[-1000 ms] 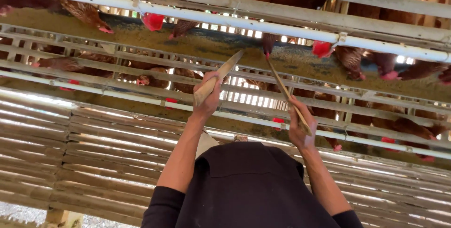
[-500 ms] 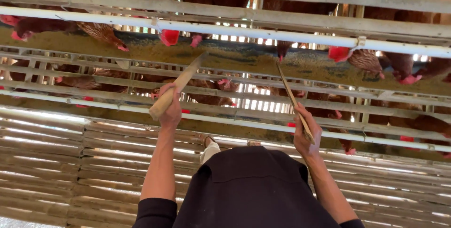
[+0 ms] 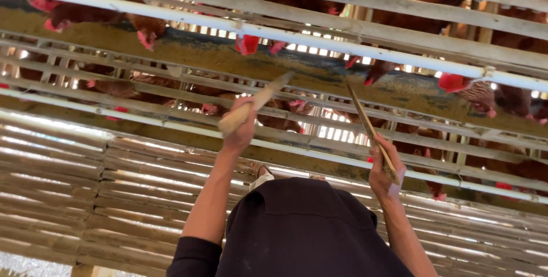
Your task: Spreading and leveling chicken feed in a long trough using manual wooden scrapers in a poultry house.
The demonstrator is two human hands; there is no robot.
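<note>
I am holding my left hand (image 3: 242, 128) up in front of me, arm stretched out and forearm bare, fingers clamped round the thick end of a pale, flat wooden paddle (image 3: 255, 104). The paddle is slanting up and to the right, its thin end reaching the long feed trough filled with yellowish-brown meal (image 3: 171, 54). My right hand (image 3: 387, 169) is sitting lower and closer to my body, wrist bent, closed tight on the bottom of a thin, narrow wooden slat (image 3: 368, 128), which is leaning up and to the left toward the same trough. The two sticks are standing well apart. Brown hens with red combs (image 3: 145, 25) are poking their heads through the wooden cage bars (image 3: 399, 0) over the feed, just beyond both stick tips
</note>
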